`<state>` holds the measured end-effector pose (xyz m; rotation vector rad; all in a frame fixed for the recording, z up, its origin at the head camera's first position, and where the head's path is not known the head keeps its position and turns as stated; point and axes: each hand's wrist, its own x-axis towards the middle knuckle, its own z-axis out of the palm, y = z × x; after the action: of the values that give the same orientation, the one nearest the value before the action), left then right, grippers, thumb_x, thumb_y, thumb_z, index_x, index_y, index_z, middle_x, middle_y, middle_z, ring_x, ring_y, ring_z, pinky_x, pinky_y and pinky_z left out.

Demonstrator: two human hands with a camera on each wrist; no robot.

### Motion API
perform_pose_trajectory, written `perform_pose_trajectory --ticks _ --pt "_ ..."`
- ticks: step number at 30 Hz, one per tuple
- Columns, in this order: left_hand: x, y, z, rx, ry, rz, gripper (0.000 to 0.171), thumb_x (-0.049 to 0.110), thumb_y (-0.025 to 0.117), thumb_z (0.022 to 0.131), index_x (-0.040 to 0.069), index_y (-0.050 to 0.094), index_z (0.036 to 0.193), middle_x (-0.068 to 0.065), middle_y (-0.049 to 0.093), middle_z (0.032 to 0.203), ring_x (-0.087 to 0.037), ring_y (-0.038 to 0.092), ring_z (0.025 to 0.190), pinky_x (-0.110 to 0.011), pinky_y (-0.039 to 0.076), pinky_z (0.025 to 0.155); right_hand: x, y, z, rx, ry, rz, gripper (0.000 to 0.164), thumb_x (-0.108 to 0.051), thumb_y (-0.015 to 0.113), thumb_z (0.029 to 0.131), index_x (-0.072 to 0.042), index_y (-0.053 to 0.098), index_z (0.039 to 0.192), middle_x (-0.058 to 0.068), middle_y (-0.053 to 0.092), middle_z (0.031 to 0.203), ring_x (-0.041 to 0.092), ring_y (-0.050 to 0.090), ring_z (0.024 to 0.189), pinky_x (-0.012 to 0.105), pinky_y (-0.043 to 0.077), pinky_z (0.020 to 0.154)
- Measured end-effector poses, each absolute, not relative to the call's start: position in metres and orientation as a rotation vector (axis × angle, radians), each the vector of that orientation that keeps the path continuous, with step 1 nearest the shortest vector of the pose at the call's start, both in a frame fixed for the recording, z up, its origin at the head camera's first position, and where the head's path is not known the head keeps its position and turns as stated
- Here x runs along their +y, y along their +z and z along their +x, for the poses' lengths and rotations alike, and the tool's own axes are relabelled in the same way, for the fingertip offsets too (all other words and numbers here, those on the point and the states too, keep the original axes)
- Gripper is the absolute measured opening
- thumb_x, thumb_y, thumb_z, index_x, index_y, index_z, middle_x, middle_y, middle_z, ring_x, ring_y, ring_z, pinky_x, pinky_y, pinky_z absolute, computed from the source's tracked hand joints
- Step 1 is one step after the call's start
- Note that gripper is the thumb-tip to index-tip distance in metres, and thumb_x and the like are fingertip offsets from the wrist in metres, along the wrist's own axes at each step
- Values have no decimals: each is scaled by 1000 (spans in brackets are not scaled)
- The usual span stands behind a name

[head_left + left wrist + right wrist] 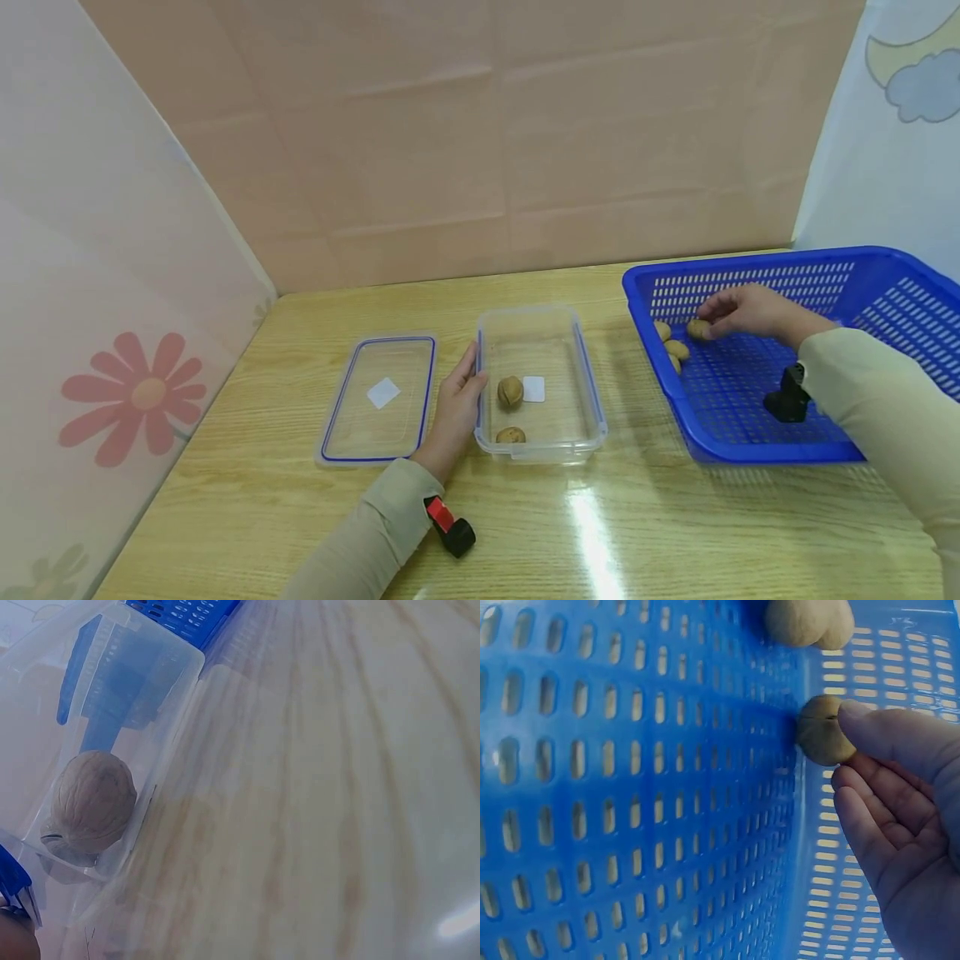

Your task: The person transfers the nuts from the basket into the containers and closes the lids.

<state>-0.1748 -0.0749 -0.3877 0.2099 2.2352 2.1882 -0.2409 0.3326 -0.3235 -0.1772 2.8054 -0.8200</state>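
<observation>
In the head view my left hand [453, 408] holds the left wall of a clear plastic container [588, 375], its thumb at the rim. Two walnuts lie inside: one walnut [511, 392] beside a white label and another [511, 435] by the near wall. At the right, my right hand [750, 312] reaches into a blue plastic basket [765, 452]. Its thumb and fingertips pinch a walnut [823, 731] low against the basket's side. More walnuts [802, 619] sit close by in the basket's corner.
The container's lid [375, 433], with a blue seal and white label, lies flat left of the container on the wooden table [255, 467]. A papered wall [487, 167] rises behind the table, and a flower-printed panel [97, 250] stands at the left.
</observation>
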Motion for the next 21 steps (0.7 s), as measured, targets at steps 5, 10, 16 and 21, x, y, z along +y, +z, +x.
perform_pose_trajectory --ticks 5,10,16,21 --pt "-75 -387 -175 2247 2172 204 51 4 39 96 2 23 145 -8 20 153 -19 16 141 -34 15 115 331 -328 -242 2797 -755 -188 44 -13 74 73 12 59 105 22 65 96 33 60 88 49 50 77" --pt "-75 -388 -174 2242 2186 203 51 3 39 96 1 24 145 -9 20 153 -19 16 141 -35 15 116 329 -330 -243 2804 -694 -243 46 -15 76 71 13 60 104 19 66 92 31 61 85 48 51 74" --pt "-75 -391 -175 2243 2209 238 51 2 39 95 -1 24 144 -12 20 152 -22 16 141 -36 15 115 329 -332 -244 2817 -677 -251 45 -13 75 71 13 60 104 18 66 91 31 60 85 48 51 74" --pt "-75 -392 -176 2240 2217 260 51 1 39 95 -3 24 143 -14 20 152 -24 16 140 -37 15 115 330 -334 -246 2818 -640 -250 43 -12 73 73 12 60 105 18 65 91 31 60 85 48 50 74"
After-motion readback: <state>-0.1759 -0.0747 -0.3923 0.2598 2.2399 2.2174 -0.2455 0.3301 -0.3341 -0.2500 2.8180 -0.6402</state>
